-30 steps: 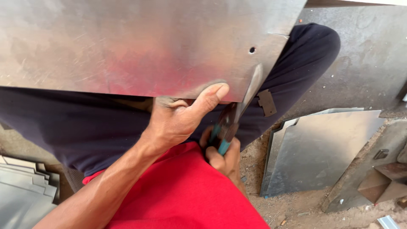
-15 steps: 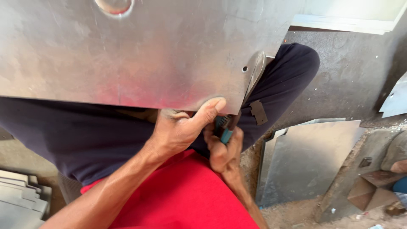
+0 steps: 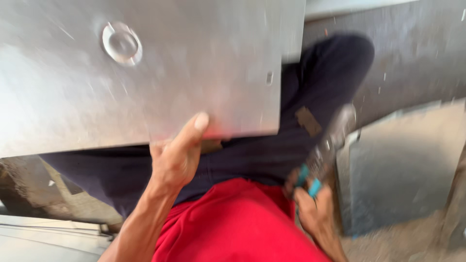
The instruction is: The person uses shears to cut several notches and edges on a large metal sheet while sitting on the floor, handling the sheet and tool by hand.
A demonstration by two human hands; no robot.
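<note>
Grey sheet metal (image 3: 145,73) lay across the person's lap, with a round stamped dimple near its top. The left hand (image 3: 177,155) gripped its lower edge, thumb pressed on the face. The right hand (image 3: 313,208) was closed around teal-handled snips (image 3: 323,155), held clear of the sheet beside the knee. Another metal panel (image 3: 403,170) leaned nearby.

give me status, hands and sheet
Left hand grips metal sheet at its lower edge. Right hand holds snips, clear of the sheet. Nothing between them.
</note>
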